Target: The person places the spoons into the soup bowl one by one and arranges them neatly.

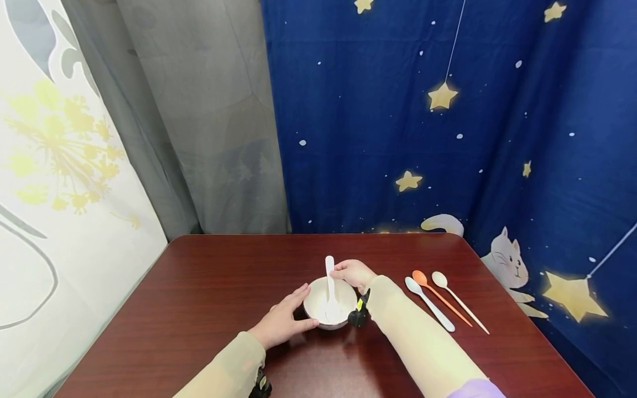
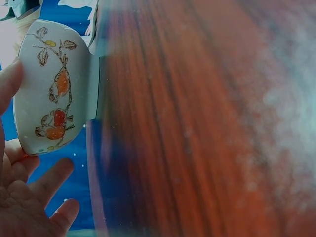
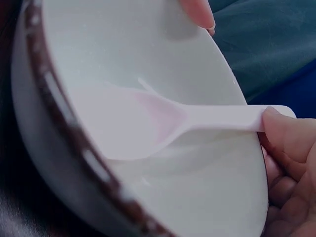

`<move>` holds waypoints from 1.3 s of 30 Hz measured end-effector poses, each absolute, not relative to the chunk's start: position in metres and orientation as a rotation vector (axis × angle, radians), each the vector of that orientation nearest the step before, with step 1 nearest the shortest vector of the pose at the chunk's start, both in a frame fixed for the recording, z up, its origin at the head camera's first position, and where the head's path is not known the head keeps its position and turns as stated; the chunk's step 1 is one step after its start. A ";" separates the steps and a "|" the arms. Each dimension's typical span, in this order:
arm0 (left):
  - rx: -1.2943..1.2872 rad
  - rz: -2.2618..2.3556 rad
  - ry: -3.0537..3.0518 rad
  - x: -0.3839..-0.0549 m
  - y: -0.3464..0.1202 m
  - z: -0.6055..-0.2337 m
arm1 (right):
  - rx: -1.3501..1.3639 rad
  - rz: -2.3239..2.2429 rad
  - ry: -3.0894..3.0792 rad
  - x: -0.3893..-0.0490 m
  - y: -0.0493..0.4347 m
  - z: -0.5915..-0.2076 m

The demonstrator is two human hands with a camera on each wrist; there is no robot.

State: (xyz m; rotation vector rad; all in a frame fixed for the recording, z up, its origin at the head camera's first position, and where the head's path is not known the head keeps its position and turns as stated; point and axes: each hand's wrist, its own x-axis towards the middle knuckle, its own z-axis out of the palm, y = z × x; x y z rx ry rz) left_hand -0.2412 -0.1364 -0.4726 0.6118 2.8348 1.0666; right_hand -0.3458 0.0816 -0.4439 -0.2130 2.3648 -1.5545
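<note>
With the right hand (image 1: 354,272), pinched the handle of a pale spoon (image 1: 330,287) between thumb and fingers. With the left hand (image 1: 285,318), spread wide, touched the left side and near rim of a bowl (image 1: 312,303). Faced a dark blue curtain (image 1: 368,138) patterned with yellow stars, to the right of a grey curtain (image 1: 209,110). Worked over a red-brown table (image 1: 209,287) with visible wood grain. Wore cream sleeves (image 1: 413,326) on both forearms. Saw the bowl upright on the table between both hands, pale inside, brown along its rim, and painted outside with orange birds and leafy twigs. Saw to its right, well apart from it, a cream spoon (image 1: 463,305), an orange spoon (image 1: 444,300) and a light blue spoon (image 1: 432,307), lying side by side at a slant. Held the pale spoon with its broad end inside the bowl and its handle sticking out past the far rim.
</note>
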 end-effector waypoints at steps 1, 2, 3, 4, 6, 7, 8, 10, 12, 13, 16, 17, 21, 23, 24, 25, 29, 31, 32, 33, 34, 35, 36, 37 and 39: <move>0.613 1.065 2.836 -0.241 -0.137 -0.473 | -0.215 -1.557 2.365 -0.346 0.082 -0.445; 0.613 1.062 2.837 -0.241 -0.137 -0.473 | -0.214 -1.566 2.359 -0.347 0.083 -0.445; 0.616 1.062 2.839 -0.241 -0.137 -0.473 | -0.218 -1.575 2.357 -0.347 0.084 -0.446; 0.618 1.063 2.838 -0.241 -0.137 -0.473 | -0.213 -1.588 2.345 -0.347 0.085 -0.446; 0.620 1.061 2.839 -0.241 -0.137 -0.474 | -0.199 -1.609 2.322 -0.347 0.087 -0.447; 0.626 1.064 2.840 -0.241 -0.136 -0.474 | -0.192 -1.619 2.313 -0.347 0.088 -0.446; 0.626 1.062 2.842 -0.242 -0.136 -0.475 | -0.183 -1.628 2.303 -0.348 0.089 -0.446; 0.623 1.059 2.845 -0.242 -0.136 -0.475 | -0.159 -1.645 2.293 -0.348 0.091 -0.446; 0.621 1.059 2.851 -0.242 -0.136 -0.476 | -0.143 -1.646 2.317 -0.348 0.094 -0.446; 0.619 1.059 2.852 -0.242 -0.137 -0.476 | -0.130 -1.645 2.331 -0.348 0.096 -0.446; 0.618 1.062 2.849 -0.242 -0.137 -0.476 | -0.103 -1.634 2.381 -0.346 0.101 -0.445; 0.617 1.064 2.846 -0.242 -0.137 -0.476 | -0.103 -1.626 2.401 -0.345 0.103 -0.444; 0.615 1.060 2.840 -0.242 -0.137 -0.475 | -0.090 -1.587 2.471 -0.342 0.110 -0.444; 0.611 1.057 2.840 -0.242 -0.137 -0.475 | -0.083 -1.569 2.498 -0.340 0.112 -0.445; 0.611 1.055 2.842 -0.242 -0.137 -0.475 | -0.073 -1.566 2.504 -0.339 0.113 -0.445; 0.613 1.054 2.843 -0.242 -0.137 -0.475 | -0.071 -1.569 2.509 -0.338 0.114 -0.445; 0.605 1.060 2.836 -0.242 -0.136 -0.475 | -0.074 -1.595 2.517 -0.330 0.117 -0.445; 0.602 1.068 2.832 -0.241 -0.136 -0.474 | -0.084 -1.595 2.534 -0.326 0.118 -0.445; 0.600 1.068 2.832 -0.241 -0.136 -0.474 | -0.086 -1.590 2.543 -0.325 0.118 -0.445; 0.599 1.070 2.831 -0.241 -0.136 -0.474 | -0.097 -1.579 2.560 -0.324 0.119 -0.446; 0.599 1.071 2.832 -0.242 -0.136 -0.474 | -0.102 -1.577 2.567 -0.323 0.120 -0.447; 0.599 1.070 2.832 -0.242 -0.136 -0.474 | -0.109 -1.569 2.581 -0.322 0.121 -0.447; 0.600 1.070 2.834 -0.242 -0.136 -0.475 | -0.108 -1.566 2.588 -0.321 0.122 -0.448; 0.602 1.070 2.835 -0.242 -0.136 -0.475 | -0.110 -1.560 2.599 -0.320 0.123 -0.448; 0.610 1.073 2.837 -0.243 -0.136 -0.476 | -0.110 -1.556 2.614 -0.317 0.126 -0.448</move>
